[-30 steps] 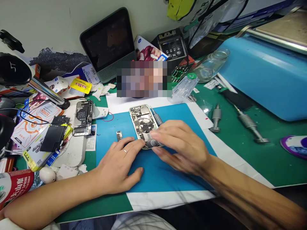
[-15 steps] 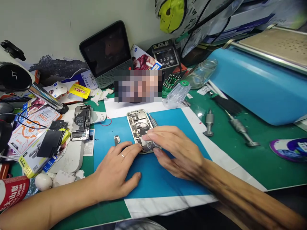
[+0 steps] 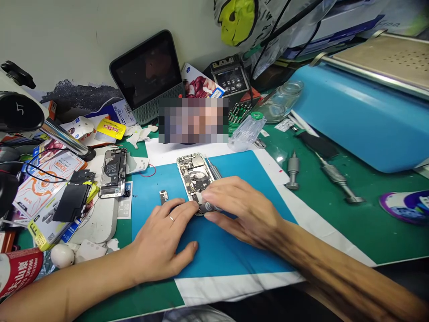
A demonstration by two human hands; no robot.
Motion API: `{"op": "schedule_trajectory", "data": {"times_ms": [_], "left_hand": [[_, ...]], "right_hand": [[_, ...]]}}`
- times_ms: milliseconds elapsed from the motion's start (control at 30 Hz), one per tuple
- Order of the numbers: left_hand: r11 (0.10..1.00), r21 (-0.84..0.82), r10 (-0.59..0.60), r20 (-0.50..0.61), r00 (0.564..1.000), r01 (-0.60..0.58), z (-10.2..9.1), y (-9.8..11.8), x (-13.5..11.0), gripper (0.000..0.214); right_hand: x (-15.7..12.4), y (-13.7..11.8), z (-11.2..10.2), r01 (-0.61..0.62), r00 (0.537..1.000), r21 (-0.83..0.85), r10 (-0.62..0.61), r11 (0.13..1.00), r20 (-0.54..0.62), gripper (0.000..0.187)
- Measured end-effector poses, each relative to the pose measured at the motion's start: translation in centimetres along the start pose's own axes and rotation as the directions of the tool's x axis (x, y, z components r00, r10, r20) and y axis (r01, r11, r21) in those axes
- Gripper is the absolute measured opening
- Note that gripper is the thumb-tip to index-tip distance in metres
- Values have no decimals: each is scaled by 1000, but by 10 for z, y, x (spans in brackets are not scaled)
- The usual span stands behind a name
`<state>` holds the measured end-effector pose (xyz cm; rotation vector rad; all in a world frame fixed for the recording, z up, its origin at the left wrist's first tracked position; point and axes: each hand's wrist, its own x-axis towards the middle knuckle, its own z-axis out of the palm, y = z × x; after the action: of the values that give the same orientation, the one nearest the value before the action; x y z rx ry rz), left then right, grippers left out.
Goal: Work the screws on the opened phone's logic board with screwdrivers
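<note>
Here, right hand [image 3: 246, 211] fingers pinching screwdriver [image 3: 210, 207] over opened phone [image 3: 191, 172], left hand [image 3: 161, 241] fingers spread alongside.

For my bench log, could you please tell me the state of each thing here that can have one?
Phone on the mat, open, insides showing.
Second phone, open, lying to the left.
Screen, dark.
Jar, lying on its side.
Left hand, flat, touching the phone's near end.
Right hand, closed on a screwdriver.
</note>
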<state>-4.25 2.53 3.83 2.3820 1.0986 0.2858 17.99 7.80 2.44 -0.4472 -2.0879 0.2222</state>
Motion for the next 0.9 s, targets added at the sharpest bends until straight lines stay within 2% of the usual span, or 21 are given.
{"op": "schedule_trajectory", "data": {"times_ms": [200, 600, 900], "left_hand": [[1000, 2, 2, 0, 1000, -2, 0, 0, -1, 67], [1000, 11, 3, 3, 1000, -3, 0, -1, -1, 65], [1000, 19, -5, 13, 1000, 5, 0, 0, -1, 68]], "right_hand": [[0, 0, 2, -49, 999, 18, 49, 999, 4, 49], [-2, -1, -1, -27, 1000, -11, 27, 1000, 7, 49], [0, -1, -1, -8, 1000, 4, 8, 1000, 1, 38]]}}
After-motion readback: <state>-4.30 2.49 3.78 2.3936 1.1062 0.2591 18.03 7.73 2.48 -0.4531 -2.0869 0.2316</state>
